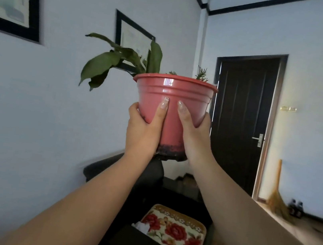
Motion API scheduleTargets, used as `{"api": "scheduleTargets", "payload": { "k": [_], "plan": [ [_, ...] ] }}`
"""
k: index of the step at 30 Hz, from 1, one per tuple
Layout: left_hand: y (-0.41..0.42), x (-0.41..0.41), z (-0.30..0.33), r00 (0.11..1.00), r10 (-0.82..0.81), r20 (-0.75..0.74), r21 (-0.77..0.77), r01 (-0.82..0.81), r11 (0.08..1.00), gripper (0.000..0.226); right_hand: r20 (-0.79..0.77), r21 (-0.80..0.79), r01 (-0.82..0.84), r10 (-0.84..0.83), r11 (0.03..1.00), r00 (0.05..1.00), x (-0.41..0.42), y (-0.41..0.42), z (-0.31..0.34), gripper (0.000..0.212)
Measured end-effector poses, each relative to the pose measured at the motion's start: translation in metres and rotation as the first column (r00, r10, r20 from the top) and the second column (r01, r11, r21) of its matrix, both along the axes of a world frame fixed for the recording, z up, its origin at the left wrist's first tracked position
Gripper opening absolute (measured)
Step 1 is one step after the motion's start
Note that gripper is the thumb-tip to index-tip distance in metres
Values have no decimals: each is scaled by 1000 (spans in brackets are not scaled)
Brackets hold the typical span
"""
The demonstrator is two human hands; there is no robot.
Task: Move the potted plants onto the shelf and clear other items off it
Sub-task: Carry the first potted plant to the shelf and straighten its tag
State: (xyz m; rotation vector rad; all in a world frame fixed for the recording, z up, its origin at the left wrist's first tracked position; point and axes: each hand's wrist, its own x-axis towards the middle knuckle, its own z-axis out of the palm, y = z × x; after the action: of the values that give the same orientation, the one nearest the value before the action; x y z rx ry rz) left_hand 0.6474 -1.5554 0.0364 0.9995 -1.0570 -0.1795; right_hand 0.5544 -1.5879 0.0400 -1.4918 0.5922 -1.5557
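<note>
A red plastic pot (173, 94) with drooping green leaves (111, 62) is held up high in front of me, above chest level. My left hand (143, 132) clasps its left side and my right hand (193, 133) clasps its right side, thumbs pressed on the front wall. Dark soil clings to the pot's base. No shelf is in view.
A dark sofa (148, 175) with a floral cushion (174, 229) sits below my arms against the left wall. Two framed pictures (134, 34) hang on that wall. A dark closed door (240, 121) stands ahead on the right, with a broom (276, 194) leaning beside it.
</note>
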Motion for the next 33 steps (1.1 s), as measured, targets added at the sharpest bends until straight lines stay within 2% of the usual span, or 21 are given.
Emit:
{"api": "scheduleTargets", "payload": {
  "k": [2, 8, 12, 17, 23, 26, 29, 33],
  "plan": [
    [17, -35, -6, 1000, -30, -2, 10, 30, 1000, 53, 15, 15, 16, -16, 1000, 1000, -36, 21, -6, 51],
    [70, -128, -17, 989, -133, -58, 47, 136, 990, 47, 2, 34, 102, -102, 994, 995, -128, 82, -14, 71],
    [112, -179, -18, 973, -228, -41, 54, 230, 972, 75, 9, 31, 210, -210, 977, 978, -179, 129, -16, 64],
    [173, -224, -15, 941, -337, -14, 48, 337, 940, 58, 41, 23, 332, -333, 943, 942, -227, 203, -11, 62],
    [264, -243, -21, 887, -461, -19, 34, 461, 887, 72, 12, 10, 482, -482, 876, 876, -245, 310, -19, 62],
    [310, -246, -23, 862, -507, 1, 28, 507, 861, 87, 21, 19, 532, -532, 847, 846, -248, 358, -25, 58],
    [350, -249, -23, 847, -532, 11, 35, 531, 846, 79, 30, 34, 569, -570, 821, 821, -249, 403, -26, 61],
    [408, -264, -21, 812, -583, 19, 41, 582, 812, 92, 59, 62, 611, -614, 789, 787, -263, 467, -26, 56]
  ]
}}
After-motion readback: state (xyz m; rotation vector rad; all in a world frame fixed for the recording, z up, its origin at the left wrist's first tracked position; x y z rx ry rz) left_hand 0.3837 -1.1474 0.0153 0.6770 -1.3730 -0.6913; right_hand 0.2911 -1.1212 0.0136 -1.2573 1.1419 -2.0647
